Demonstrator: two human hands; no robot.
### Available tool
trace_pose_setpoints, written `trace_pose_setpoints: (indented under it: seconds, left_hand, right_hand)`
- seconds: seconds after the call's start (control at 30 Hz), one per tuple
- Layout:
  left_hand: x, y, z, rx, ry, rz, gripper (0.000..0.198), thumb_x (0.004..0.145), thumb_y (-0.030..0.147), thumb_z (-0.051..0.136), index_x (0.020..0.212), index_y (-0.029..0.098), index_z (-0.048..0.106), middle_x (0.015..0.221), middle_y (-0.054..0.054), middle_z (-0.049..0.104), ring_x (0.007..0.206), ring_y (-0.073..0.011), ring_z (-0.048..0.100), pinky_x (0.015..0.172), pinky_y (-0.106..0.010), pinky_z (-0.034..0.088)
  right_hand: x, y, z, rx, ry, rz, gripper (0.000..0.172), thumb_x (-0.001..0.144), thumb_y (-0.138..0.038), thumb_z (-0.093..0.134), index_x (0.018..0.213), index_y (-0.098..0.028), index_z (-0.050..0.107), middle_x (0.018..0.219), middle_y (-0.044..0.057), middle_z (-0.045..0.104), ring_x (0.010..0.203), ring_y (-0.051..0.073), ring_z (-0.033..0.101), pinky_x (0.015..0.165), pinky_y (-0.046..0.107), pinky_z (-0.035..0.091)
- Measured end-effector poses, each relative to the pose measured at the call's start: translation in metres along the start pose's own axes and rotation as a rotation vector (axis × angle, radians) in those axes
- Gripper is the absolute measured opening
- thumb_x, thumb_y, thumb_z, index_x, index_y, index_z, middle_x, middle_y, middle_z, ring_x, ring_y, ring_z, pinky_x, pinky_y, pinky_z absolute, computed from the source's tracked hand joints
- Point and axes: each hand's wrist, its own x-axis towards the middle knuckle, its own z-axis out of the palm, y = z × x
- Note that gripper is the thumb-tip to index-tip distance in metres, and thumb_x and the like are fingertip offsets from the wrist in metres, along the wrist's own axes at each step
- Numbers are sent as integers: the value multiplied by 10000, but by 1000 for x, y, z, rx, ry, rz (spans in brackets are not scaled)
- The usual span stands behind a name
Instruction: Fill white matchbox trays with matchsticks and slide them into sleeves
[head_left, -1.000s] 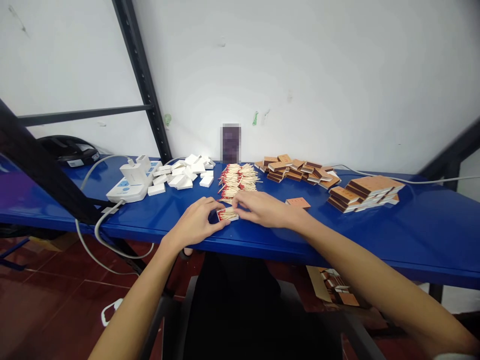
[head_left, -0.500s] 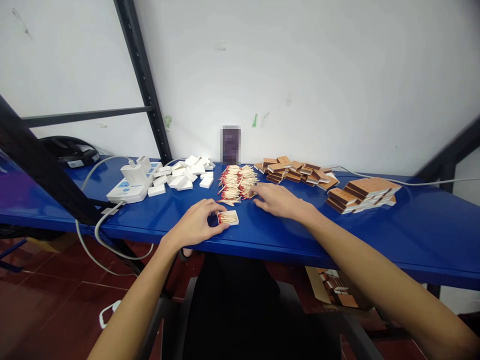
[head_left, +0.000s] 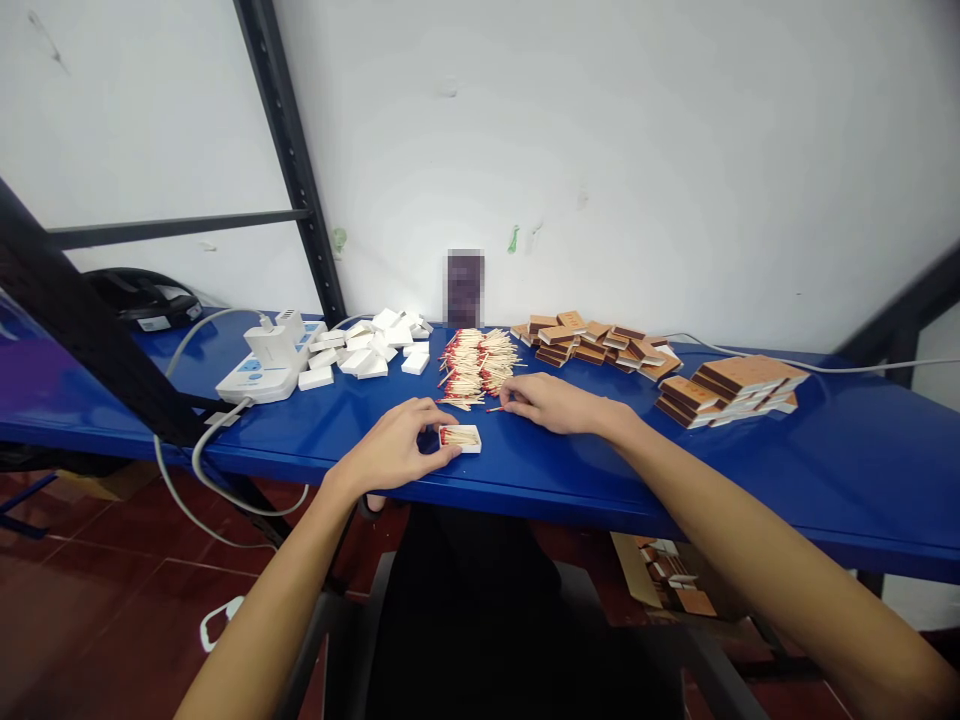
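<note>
With thumb and fingers, my left hand (head_left: pixel 401 443) grips the left end of a small white matchbox tray (head_left: pixel 471 445) on the blue table. Red-tipped matches (head_left: pixel 459 437) lie inside that tray. My right hand (head_left: pixel 551 402) pinches a single match (head_left: pixel 494 409), its red head pointing left, just in front of the match pile. Many loose matches (head_left: pixel 469 362) are heaped beyond both hands, roughly in two columns.
White empty trays (head_left: pixel 371 345) are piled at the back left, beside a power strip (head_left: pixel 259 380) with plugs. Brown matchbox sleeves (head_left: pixel 592 340) lie behind on the right, near stacked matchboxes (head_left: pixel 731 385). A carton (head_left: pixel 645 590) sits below the blue table (head_left: pixel 570 480).
My right hand has drawn back slightly from the match pile, towards me, and a match now shows between its fingertips. My left hand stays on the tray.
</note>
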Motion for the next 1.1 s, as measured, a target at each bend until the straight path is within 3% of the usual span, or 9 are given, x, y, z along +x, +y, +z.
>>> trace_pose_setpoints:
  seconds: [0.27, 0.4, 0.6, 0.93, 1.1]
  left_hand:
    - [0, -1, 0, -15, 10, 19, 363, 856, 478, 638, 1120, 232, 679, 1085, -51, 658, 1001, -241, 595, 909, -376, 456]
    - [1, 0, 1, -2, 15, 22, 363, 858, 489, 642, 1109, 227, 665, 995, -43, 654, 932, -229, 586, 867, -369, 449]
    - [2, -1, 1, -9, 14, 51, 334, 836, 491, 674, 1030, 218, 666, 940, -35, 629, 886, -215, 576, 789, -333, 445]
    - [2, -2, 1, -19, 14, 55, 357, 827, 494, 694, 1069, 232, 666, 946, -33, 631, 889, -214, 573, 785, -333, 441]
    - [2, -2, 0, -12, 2, 36, 388, 822, 507, 695, 1096, 235, 663, 932, -28, 616, 878, -213, 572, 793, -334, 437]
  right_hand:
    - [-5, -3, -4, 61, 0, -29, 225, 981, -340, 415, 929, -183, 567, 939, 82, 633, 834, 198, 553, 749, 311, 400]
    - [-7, -30, -8, 169, 46, -123, 270, 1000, -389, 384, 933, -187, 550, 887, 64, 618, 783, 184, 534, 704, 299, 393]
    - [3, -64, 4, 167, -44, -191, 175, 981, -344, 454, 987, -199, 551, 993, 69, 641, 867, 198, 575, 734, 300, 399]
    - [6, -59, 8, 204, 66, -221, 230, 986, -387, 462, 900, -191, 545, 874, 41, 607, 797, 176, 528, 706, 289, 369]
    - [0, -56, 6, 212, 114, -282, 201, 993, -328, 453, 968, -193, 600, 877, 32, 602, 796, 163, 526, 728, 280, 366]
